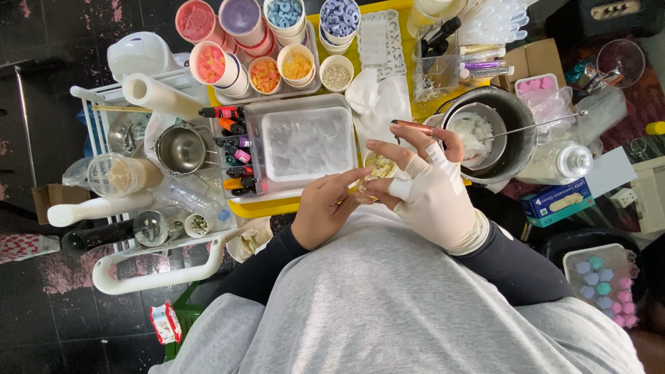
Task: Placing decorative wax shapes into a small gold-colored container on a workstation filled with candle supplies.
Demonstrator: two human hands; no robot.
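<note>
My left hand (327, 210) is bare and its fingers hold a small clear cup (379, 167) with yellowish bits inside, just in front of my grey shirt. My right hand (429, 187) wears a cream fingerless glove; it steadies the same cup from the right and pinches a thin copper-coloured tool (413, 126) between thumb and forefinger. Both hands hover over the near edge of a yellow tray (267, 206).
A clear lidded box (307, 144) and a row of small dye bottles (233, 149) lie left of the hands. Cups of coloured pieces (280, 41) stand at the back. A metal pot holding a bowl of white flakes (483, 131) sits right. A small steel pitcher (180, 149) is left.
</note>
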